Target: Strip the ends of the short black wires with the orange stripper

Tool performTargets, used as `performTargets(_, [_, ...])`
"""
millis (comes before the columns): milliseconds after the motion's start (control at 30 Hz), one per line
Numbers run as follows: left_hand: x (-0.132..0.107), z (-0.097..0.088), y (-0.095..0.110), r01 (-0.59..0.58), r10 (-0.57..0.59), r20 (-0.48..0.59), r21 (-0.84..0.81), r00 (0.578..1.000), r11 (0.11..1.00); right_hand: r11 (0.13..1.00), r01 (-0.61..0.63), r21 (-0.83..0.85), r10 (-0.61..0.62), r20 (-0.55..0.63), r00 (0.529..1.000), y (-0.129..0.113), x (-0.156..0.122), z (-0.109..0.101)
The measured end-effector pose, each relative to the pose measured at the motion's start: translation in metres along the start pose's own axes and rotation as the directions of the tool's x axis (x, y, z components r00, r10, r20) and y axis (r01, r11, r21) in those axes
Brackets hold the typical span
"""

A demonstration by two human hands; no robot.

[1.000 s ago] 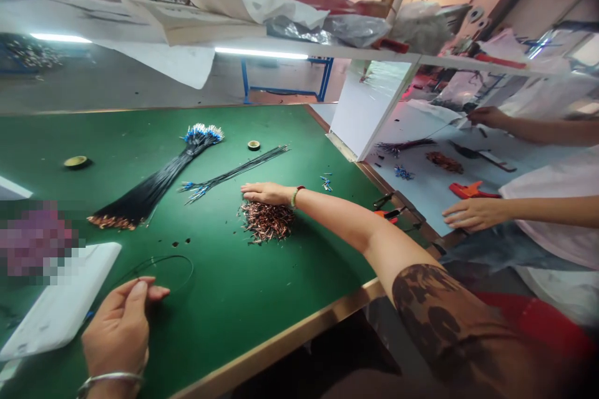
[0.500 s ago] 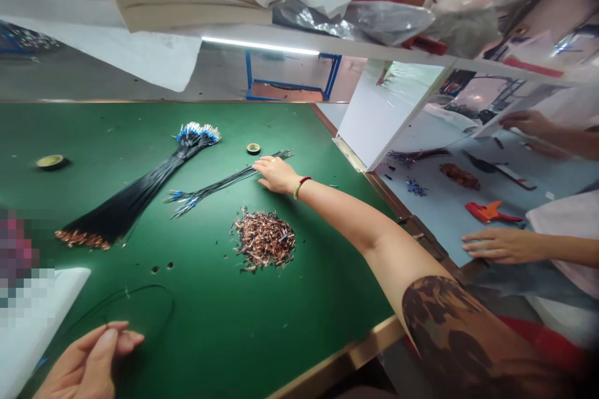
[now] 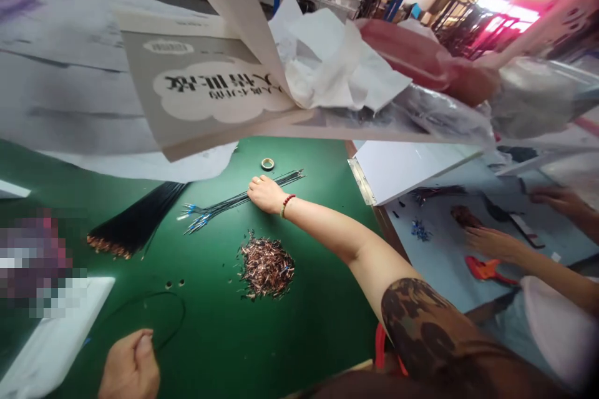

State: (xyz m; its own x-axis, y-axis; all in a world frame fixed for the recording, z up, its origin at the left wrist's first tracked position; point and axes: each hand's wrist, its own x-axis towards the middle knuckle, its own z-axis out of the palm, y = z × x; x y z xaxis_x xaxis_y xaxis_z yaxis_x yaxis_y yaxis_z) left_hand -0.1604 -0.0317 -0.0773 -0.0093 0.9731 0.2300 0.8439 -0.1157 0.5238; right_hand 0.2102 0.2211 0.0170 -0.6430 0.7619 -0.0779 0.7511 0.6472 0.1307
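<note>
My right hand (image 3: 266,194) has its fingers closed round the middle of a small bundle of black wires (image 3: 222,205), which lies on the green table. Blue and silver terminals tip the left end of that bundle. In the lower left, my left hand (image 3: 131,364) pinches a thin black wire (image 3: 183,315) that curves up in a faint, blurred loop. A pile of copper and black wire scraps (image 3: 267,268) sits below my right hand. Farther left lies a thick bundle of black wires (image 3: 135,221) with copper-coloured near ends; its far end is hidden.
A roll of tape (image 3: 267,164) lies beyond my right hand. A shelf with papers and a cardboard box (image 3: 201,83) overhangs the table's far side. A white panel (image 3: 402,165) stands at right, beside a co-worker's hands (image 3: 491,243) and orange-red pliers (image 3: 489,269).
The view has shifted, so the shelf now covers the thick bundle's far end. My right hand has curled round the small bundle. The co-worker's near hand has moved to a scrap pile.
</note>
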Motion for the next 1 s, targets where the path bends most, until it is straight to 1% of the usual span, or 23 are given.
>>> performTargets(67, [0.007,-0.002,0.018,-0.097,0.101,-0.070,0.055,0.992,0.994,1.000,-0.011,0.007,0.011,0.030,1.000,-0.003,0.002,-0.004])
performTargets(100, [0.010,-0.002,0.024,-0.161,0.166,-0.065,0.074,0.984,0.984,1.000,-0.014,0.010,0.014,0.040,0.999,-0.004,0.003,-0.006])
performTargets(167, [0.013,-0.001,0.031,-0.211,0.219,-0.053,0.130,0.974,0.969,1.000,-0.025,0.009,0.024,0.053,0.998,-0.004,0.006,-0.010])
performTargets(267, [0.014,0.001,0.030,-0.218,0.228,-0.030,0.193,0.973,0.957,1.000,-0.016,0.008,0.016,0.081,0.997,-0.002,0.012,-0.016])
performTargets(367, [0.013,0.002,0.026,-0.232,0.242,-0.014,0.242,0.970,0.942,1.000,0.025,0.014,-0.026,0.116,0.993,-0.001,0.018,-0.019])
performTargets(500, [0.012,0.003,0.025,-0.256,0.271,-0.008,0.301,0.962,0.918,0.999,0.042,0.016,-0.044,0.156,0.987,-0.007,0.020,-0.020])
performTargets(633, [0.013,0.002,0.027,-0.248,0.253,0.026,0.321,0.967,0.914,1.000,0.022,0.014,-0.024,0.200,0.980,-0.010,0.018,-0.019])
performTargets(733, [0.014,0.001,0.030,-0.236,0.234,0.047,0.314,0.971,0.919,0.999,0.023,0.025,-0.028,0.224,0.974,-0.005,0.016,-0.018])
performTargets(833, [0.015,-0.001,0.033,-0.226,0.223,0.044,0.294,0.974,0.929,0.999,0.028,0.039,-0.036,0.237,0.971,0.000,0.012,-0.020])
performTargets(1000, [0.015,-0.001,0.036,-0.145,0.136,0.054,0.232,0.989,0.962,0.998,0.033,0.058,-0.049,0.293,0.955,-0.003,0.015,-0.024])
